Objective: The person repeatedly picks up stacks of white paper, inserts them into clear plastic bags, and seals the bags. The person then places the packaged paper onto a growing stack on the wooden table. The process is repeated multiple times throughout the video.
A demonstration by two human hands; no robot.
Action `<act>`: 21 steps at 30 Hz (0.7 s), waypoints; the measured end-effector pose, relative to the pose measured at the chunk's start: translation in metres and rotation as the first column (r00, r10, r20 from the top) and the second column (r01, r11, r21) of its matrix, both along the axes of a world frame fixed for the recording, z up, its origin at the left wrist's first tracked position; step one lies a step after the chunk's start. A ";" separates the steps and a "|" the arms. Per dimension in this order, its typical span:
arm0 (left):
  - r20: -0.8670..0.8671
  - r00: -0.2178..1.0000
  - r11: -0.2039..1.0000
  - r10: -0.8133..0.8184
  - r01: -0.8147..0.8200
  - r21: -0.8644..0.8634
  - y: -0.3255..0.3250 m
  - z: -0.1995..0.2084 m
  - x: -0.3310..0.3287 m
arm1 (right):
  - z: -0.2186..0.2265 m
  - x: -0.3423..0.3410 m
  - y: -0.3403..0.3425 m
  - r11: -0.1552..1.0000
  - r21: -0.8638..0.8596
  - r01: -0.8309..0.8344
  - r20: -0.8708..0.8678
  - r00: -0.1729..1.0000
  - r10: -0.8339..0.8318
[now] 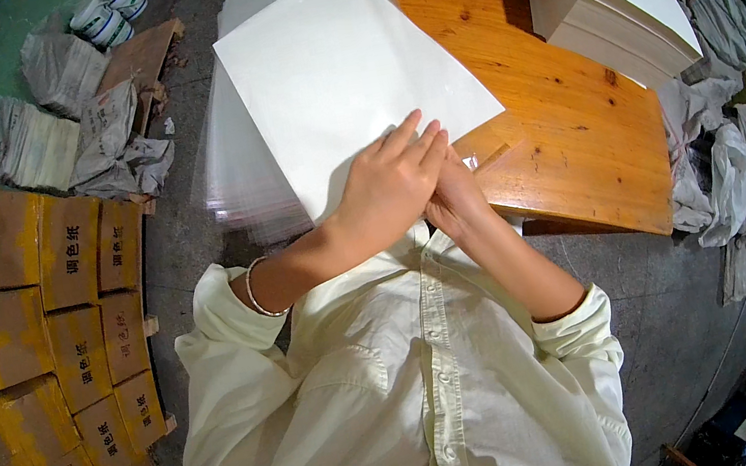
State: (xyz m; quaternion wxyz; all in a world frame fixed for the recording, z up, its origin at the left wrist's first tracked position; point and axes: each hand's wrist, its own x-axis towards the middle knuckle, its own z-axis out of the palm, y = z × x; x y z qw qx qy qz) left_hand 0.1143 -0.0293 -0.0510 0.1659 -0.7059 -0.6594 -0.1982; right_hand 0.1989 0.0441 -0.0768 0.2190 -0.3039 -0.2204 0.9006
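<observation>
A large white rectangular sheet of paper or board (334, 70) lies tilted in front of me. Beneath it is a pile of clear plastic sleeves (247, 170), spreading out past its left side. My left hand (388, 175), with a bracelet on its wrist, rests over the sheet's near edge. Its fingers are stretched out toward the right and overlap my other hand. My right hand (458, 193) sits under and beside it at the near right edge of the sheet; most of its fingers are covered. I cannot make out anything between the two hands.
The wooden table (564, 129) carries stacks of white sheets (612, 1) at its far right. Brown cartons (15, 326) are piled at the left. Wrapped bundles (38, 142) and white tubs (101, 21) stand far left. Grey plastic bags (731, 170) hang or lie at the right.
</observation>
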 end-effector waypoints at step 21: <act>0.871 -0.266 0.898 0.414 -0.036 -0.438 -0.115 -0.057 -0.001 | -0.011 0.010 -0.024 -0.413 0.882 -0.225 0.298 0.947 0.120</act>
